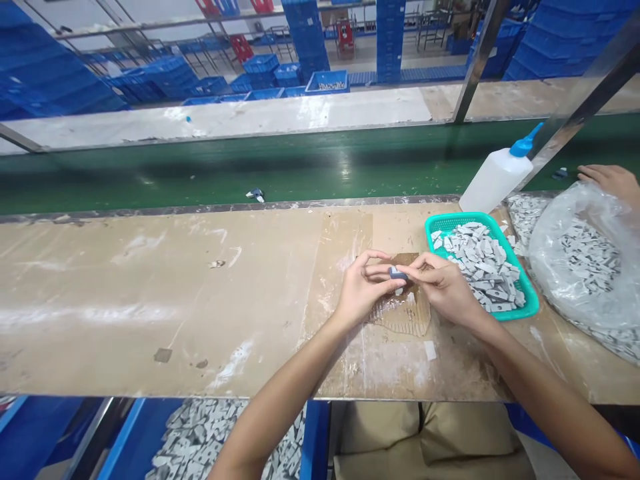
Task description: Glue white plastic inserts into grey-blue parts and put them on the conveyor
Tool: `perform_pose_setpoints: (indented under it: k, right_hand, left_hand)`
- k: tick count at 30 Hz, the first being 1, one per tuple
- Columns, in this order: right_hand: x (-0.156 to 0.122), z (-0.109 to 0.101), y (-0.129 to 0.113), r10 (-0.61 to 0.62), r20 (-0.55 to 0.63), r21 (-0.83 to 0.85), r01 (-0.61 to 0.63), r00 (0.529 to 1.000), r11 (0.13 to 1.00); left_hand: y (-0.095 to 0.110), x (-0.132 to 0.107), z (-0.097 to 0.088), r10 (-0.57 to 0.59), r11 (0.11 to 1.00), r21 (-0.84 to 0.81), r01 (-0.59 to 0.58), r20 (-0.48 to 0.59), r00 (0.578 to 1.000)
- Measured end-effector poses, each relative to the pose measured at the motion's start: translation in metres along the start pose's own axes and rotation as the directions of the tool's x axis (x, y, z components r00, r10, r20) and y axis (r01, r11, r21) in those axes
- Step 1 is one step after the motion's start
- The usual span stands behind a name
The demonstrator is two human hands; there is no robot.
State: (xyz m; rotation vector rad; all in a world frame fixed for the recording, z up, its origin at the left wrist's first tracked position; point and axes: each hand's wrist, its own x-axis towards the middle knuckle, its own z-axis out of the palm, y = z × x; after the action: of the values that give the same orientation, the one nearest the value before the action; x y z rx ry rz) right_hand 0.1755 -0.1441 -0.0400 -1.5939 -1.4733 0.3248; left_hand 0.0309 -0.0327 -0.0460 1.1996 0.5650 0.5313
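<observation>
My left hand (363,287) and my right hand (443,285) meet over the worn workbench (150,313), fingertips pinched together on one small grey part (398,273) held between them. Just right of my right hand sits a teal basket (531,308) heaped with several similar grey parts. A ridged brown mat (405,319) lies on the bench under my hands.
A white squeeze bottle with a blue nozzle (497,177) leans behind the basket. A clear plastic bag of grey parts (585,267) lies at the right, with another person's hand (610,181) above it. A green conveyor belt (200,170) carries one small part (256,195). A blue crate of parts (200,433) sits below the bench.
</observation>
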Motion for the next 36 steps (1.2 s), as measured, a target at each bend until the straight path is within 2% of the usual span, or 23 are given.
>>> perform_pose_setpoints:
  k: [5, 8, 11, 14, 18, 20, 23, 25, 28, 30, 32, 36]
  right_hand:
    - [0.002, 0.002, -0.008, 0.035, -0.009, 0.033, -0.035, 0.999, 0.999]
    - [0.001, -0.001, -0.011, 0.082, -0.128, 0.073, -0.073, 0.988, 0.995]
    - [-0.001, -0.012, -0.006, 0.148, -0.307, 0.089, -0.127, 0.94, 0.988]
    - [-0.002, -0.025, 0.005, 0.235, -0.375, 0.116, -0.206, 0.897, 0.972]
    - [0.001, -0.038, 0.02, 0.354, -0.327, 0.206, -0.3, 0.876, 0.931]
    - [0.005, -0.044, 0.025, 0.384, -0.261, 0.198, -0.34, 0.886, 0.919]
    - [0.014, -0.053, 0.028, 0.397, -0.13, -0.092, -0.409, 0.909, 0.908]
    - [0.02, -0.056, 0.03, 0.399, -0.094, -0.282, -0.409, 0.912, 0.868]
    - [0.025, -0.053, 0.031, 0.396, -0.053, -0.417, -0.381, 0.917, 0.825]
    - [0.026, -0.049, 0.032, 0.395, 0.002, -0.49, -0.343, 0.919, 0.801]
    - [0.025, -0.048, 0.032, 0.381, 0.049, -0.539, -0.297, 0.923, 0.789]
    - [0.021, -0.052, 0.029, 0.349, 0.077, -0.6, -0.237, 0.934, 0.764]
  left_hand:
    - [0.006, 0.003, -0.002, -0.029, 0.999, -0.031, 0.029, -0.016, 0.999]
    - [0.009, 0.007, -0.006, -0.04, 0.992, -0.124, 0.033, -0.055, 0.998]
    - [0.011, 0.013, -0.015, -0.1, 0.967, -0.245, 0.069, -0.113, 0.989]
    - [0.011, 0.018, -0.024, -0.166, 0.931, -0.353, 0.09, -0.194, 0.967]
    - [0.013, 0.023, -0.032, -0.211, 0.914, -0.393, 0.102, -0.246, 0.946]
    - [0.012, 0.027, -0.034, -0.205, 0.922, -0.376, 0.089, -0.28, 0.938]
    - [0.009, 0.033, -0.039, -0.137, 0.951, -0.308, 0.014, -0.381, 0.915]
    - [0.005, 0.037, -0.046, -0.037, 0.979, -0.197, -0.058, -0.449, 0.893]
    - [0.0, 0.043, -0.057, 0.14, 0.989, 0.039, -0.14, -0.508, 0.85]
    - [-0.001, 0.045, -0.062, 0.205, 0.978, 0.144, -0.151, -0.541, 0.816]
    - [-0.001, 0.046, -0.061, 0.196, 0.98, 0.152, -0.131, -0.583, 0.789]
    - [-0.001, 0.045, -0.053, 0.102, 0.995, 0.077, -0.069, -0.619, 0.779]
